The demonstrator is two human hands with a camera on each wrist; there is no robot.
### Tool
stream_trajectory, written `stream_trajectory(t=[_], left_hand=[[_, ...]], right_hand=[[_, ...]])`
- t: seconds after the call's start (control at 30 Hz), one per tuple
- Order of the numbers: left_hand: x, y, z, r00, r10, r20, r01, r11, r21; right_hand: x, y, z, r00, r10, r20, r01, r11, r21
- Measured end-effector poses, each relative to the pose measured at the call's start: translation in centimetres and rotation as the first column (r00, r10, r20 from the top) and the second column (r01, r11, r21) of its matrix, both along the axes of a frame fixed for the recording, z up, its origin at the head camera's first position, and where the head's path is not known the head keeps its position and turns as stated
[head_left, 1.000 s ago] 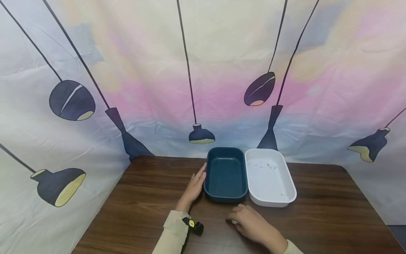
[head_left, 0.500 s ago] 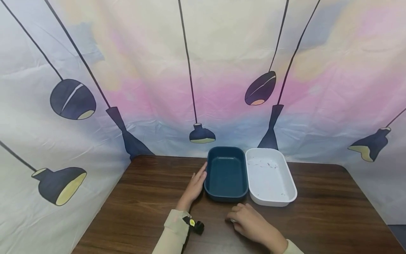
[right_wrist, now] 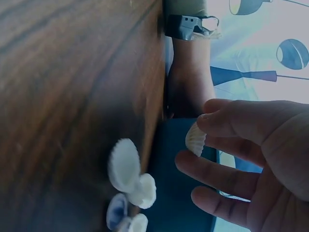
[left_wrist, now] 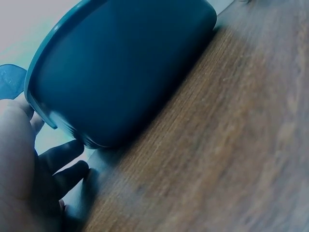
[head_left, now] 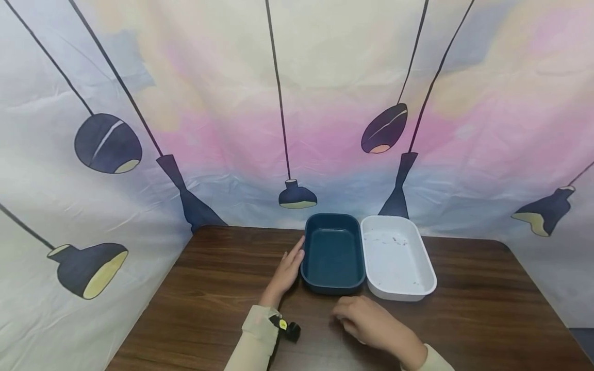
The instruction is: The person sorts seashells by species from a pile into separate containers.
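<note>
My left hand lies along the left side of a dark teal dish, its fingers fairly straight and touching the wall near the rim. In the right wrist view, my right hand pinches a small ribbed white seashell between thumb and fingers. Several more seashells lie on the table below it, white ones and one with a bluish-purple inside. From the head view my right hand is just in front of the teal dish, and hides the shells.
A white dish with dark specks inside stands against the right side of the teal one. Both are near the back edge of the brown wooden table. Behind it hangs a cloth printed with lamps. A camera sits on my left wrist.
My right hand has shifted and turned slightly, and the pale spot seen under its fingers earlier is now hidden. My left hand stays against the teal dish. The head view has drifted a little.
</note>
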State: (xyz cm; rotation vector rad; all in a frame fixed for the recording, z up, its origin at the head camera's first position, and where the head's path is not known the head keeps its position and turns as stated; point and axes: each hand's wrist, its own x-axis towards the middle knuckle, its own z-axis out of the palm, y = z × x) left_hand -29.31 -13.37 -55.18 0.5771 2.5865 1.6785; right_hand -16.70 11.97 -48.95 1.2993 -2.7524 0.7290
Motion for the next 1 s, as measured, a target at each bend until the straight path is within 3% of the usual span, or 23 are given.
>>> stream_trajectory(t=[0.2,0.47,0.63,0.83,1.0], left_hand=[[0.1,-0.1,0.4,1.0,0.003,0.01,-0.003,1.0,-0.009],[0.1,-0.2,0.2,1.0,0.003,0.013,-0.003,1.0,-0.019],[0.1,-0.2,0.2,1.0,-0.001,0.016,0.001,1.0,-0.024],[-0.1,-0.2,0.1,1.0,-0.001,0.021,0.001,1.0,-0.021],[0.0,-0.2,0.2,1.0,-0.011,0.013,0.012,1.0,-0.018]], right_hand=[[-0.5,0.1,1.2,1.0,0.005,0.03,-0.006,1.0,0.019],[-1.0,-0.1,2.4,0.998,0.054,-0.036,-0.053,0.998,0.023],[-1.6,-0.4,3.4,0.999,0.044,-0.015,-0.043,0.999,0.019],[-2.5,-0.5,4.2,0.998,0.026,-0.062,-0.026,1.0,0.003],[-3.2,-0.4,4.7,0.998,0.024,-0.051,-0.024,1.0,0.002]])
